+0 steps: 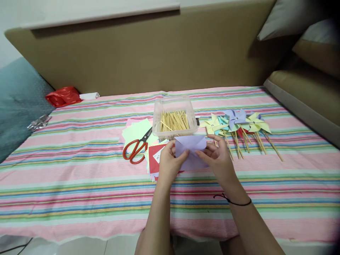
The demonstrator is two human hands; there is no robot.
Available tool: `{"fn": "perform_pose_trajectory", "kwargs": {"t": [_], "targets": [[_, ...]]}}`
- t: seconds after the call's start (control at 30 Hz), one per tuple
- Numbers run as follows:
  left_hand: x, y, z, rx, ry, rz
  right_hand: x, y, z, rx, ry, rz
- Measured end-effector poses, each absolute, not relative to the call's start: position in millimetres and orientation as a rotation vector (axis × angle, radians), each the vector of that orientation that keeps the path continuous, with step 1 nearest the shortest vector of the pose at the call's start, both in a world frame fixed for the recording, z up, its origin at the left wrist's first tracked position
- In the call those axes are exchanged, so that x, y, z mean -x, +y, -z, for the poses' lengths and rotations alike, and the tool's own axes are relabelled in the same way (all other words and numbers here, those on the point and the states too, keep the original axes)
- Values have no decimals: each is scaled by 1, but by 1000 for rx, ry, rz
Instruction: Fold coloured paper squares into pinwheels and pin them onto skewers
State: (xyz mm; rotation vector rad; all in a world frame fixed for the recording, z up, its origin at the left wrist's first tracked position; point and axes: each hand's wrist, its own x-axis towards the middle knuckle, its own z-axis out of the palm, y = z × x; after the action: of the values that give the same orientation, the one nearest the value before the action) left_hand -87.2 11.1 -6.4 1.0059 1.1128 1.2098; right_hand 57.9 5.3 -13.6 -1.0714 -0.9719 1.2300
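Between my two hands is a square of purple paper, its upper right corner curled over. My left hand pinches its left side, thumb on top and fingers behind. On the right side, my right hand grips it with the thumb pressing near the middle. Under and left of the paper lies a stack of coloured sheets with a red sheet on top. Scissors with red handles rest partly on pale green paper. Just beyond my hands stands a clear plastic box full of wooden sticks.
Several finished paper pinwheels on sticks lie to the right on the striped cloth. A red plastic bag and a clear packet sit at the far left. A brown padded board rises behind, with cushions at right.
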Motion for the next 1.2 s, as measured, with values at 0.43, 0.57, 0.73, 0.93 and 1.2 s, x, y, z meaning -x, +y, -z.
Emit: {"fn": "perform_pose_trajectory", "kwargs": {"t": [0.43,0.57,0.73,0.93,1.2], "targets": [[88,10,-5,-898,1101,-1176,-51,5,16,1148,-880,-1227],[88,11,-7,-831,1084,-1180,-51,6,17,1146,-868,-1205],[87,10,-5,-899,1111,-1171,-51,6,17,1115,-880,-1228],[87,10,-5,-938,1136,-1218,-49,5,14,1116,-876,-1269],[87,10,-7,-937,1125,-1201,-51,6,17,1107,-893,-1289]]}}
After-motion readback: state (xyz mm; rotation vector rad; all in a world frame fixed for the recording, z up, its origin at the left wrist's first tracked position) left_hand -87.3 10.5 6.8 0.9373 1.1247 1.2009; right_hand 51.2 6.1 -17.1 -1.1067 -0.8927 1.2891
